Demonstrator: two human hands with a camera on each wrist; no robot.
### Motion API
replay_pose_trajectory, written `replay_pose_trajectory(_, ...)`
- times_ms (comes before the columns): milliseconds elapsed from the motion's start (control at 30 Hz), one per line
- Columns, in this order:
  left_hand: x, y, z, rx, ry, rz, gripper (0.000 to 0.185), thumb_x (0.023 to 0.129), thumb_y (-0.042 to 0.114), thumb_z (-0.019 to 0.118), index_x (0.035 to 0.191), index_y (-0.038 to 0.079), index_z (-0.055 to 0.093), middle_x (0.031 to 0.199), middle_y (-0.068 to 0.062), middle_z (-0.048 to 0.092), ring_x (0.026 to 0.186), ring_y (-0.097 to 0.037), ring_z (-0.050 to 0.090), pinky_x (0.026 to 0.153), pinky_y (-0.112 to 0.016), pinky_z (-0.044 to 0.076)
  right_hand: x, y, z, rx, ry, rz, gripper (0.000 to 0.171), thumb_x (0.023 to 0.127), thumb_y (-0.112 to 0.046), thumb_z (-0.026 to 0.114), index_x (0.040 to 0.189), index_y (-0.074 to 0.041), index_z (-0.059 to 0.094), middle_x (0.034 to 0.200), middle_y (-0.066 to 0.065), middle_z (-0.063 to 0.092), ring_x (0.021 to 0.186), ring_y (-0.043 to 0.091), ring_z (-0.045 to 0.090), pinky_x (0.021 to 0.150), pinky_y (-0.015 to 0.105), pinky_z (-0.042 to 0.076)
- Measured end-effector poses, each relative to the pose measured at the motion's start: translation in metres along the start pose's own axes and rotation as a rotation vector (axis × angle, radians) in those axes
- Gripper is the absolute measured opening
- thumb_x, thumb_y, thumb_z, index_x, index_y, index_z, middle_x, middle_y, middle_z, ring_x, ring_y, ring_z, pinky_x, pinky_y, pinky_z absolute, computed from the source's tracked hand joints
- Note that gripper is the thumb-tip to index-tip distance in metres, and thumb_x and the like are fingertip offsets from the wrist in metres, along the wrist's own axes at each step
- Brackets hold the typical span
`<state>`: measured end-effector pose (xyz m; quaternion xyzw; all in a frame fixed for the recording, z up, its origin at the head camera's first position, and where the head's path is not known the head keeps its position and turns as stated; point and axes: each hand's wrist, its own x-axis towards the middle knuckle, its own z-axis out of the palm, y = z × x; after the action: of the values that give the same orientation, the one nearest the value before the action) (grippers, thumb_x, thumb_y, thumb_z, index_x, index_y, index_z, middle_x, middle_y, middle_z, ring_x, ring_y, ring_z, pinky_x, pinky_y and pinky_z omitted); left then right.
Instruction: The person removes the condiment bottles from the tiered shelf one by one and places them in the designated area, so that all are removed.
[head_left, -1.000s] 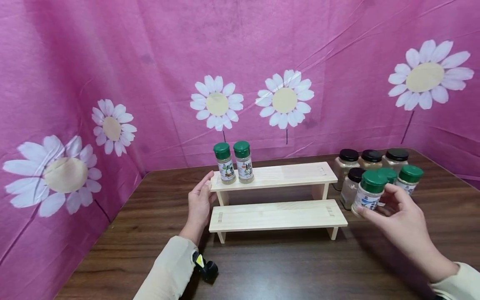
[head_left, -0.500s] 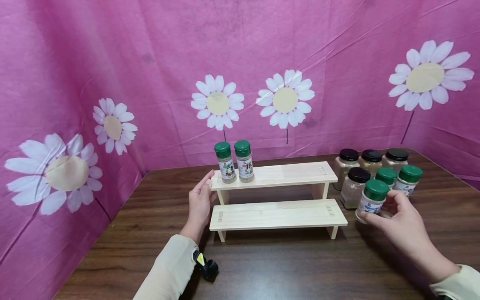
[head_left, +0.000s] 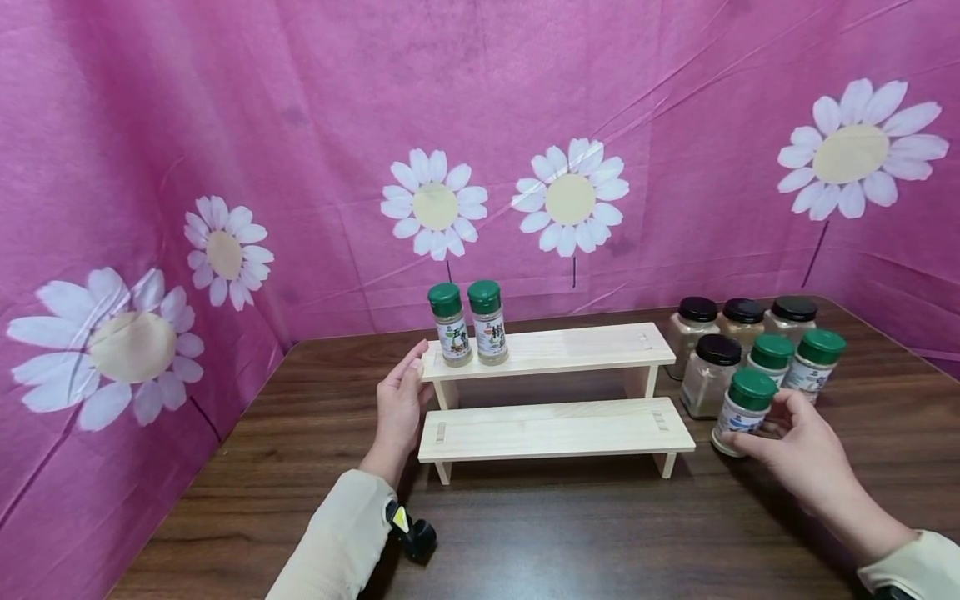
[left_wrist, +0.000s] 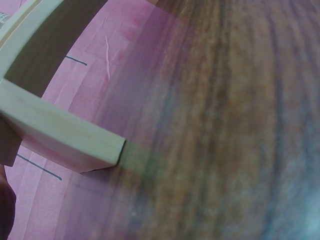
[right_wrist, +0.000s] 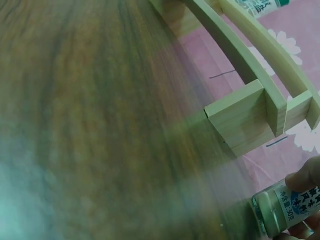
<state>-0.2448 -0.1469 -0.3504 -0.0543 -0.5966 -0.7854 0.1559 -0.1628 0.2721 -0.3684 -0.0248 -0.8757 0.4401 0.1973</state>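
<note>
My right hand (head_left: 813, 458) grips a green-capped spice jar (head_left: 744, 408) at the front of the jar group, right of the wooden rack. In the right wrist view, thumb and fingers hold the jar's (right_wrist: 280, 210) labelled side, its base low near the table; contact is hard to tell. With thumb and fingers, my left hand (head_left: 400, 408) holds the left end of the rack's upper shelf (head_left: 570, 350). Two green-capped jars, one on the left (head_left: 451, 325) and one beside it (head_left: 488, 323), stand upright on that shelf. The lower shelf (head_left: 555, 429) bears nothing.
Behind the held jar stand two green-capped jars, one nearer (head_left: 771, 357) and one farther right (head_left: 816, 362). Several black-capped jars (head_left: 708, 383) stand beside and behind them. A pink flowered cloth (head_left: 495, 100) hangs behind the brown wood table (head_left: 570, 533).
My right hand has moved the held jar down and slightly toward me, uncovering more of the jars behind. My left hand has kept its place on the rack.
</note>
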Motion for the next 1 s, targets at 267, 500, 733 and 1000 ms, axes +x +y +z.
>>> replay_pose_trajectory(267,0.0,0.002,0.001,-0.005,0.003,-0.012,0.041,0.094,0.005,0.037,0.132,-0.006,0.046,0.135,-0.023,0.046,0.099,-0.007,0.059,0.086,-0.027,0.05,-0.002,0.0,0.001,0.038,-0.017,0.013,0.052,0.066,0.002,0.077,0.104,0.006,0.042,0.08,-0.03,0.045,0.072,-0.018,0.044,0.057,0.008,0.042)
replay_pose_trajectory(500,0.0,0.001,0.001,0.002,0.011,-0.018,0.04,0.094,0.005,0.037,0.132,-0.006,0.046,0.134,-0.023,0.047,0.097,-0.007,0.06,0.085,-0.026,0.05,-0.001,0.001,0.003,0.043,-0.045,0.016,0.055,0.067,0.002,0.077,0.108,0.007,0.04,0.082,-0.025,0.047,0.073,-0.018,0.044,0.058,0.008,0.043)
replay_pose_trajectory(733,-0.001,0.002,0.001,0.029,0.017,-0.02,0.04,0.094,0.006,0.038,0.132,-0.004,0.048,0.134,-0.022,0.047,0.099,-0.008,0.06,0.086,-0.027,0.05,0.005,-0.005,-0.005,0.153,-0.044,-0.05,0.064,0.069,0.004,0.075,0.116,-0.023,0.04,0.09,-0.028,0.046,0.08,-0.018,0.047,0.066,0.003,0.042)
replay_pose_trajectory(1000,-0.002,0.003,0.001,0.018,0.007,-0.012,0.041,0.094,0.005,0.036,0.132,-0.006,0.046,0.136,-0.022,0.046,0.102,-0.009,0.058,0.088,-0.028,0.049,0.017,-0.036,-0.024,0.253,0.013,-0.127,0.068,0.072,0.009,0.071,0.113,-0.034,0.039,0.094,-0.023,0.05,0.085,-0.015,0.048,0.074,-0.003,0.036)
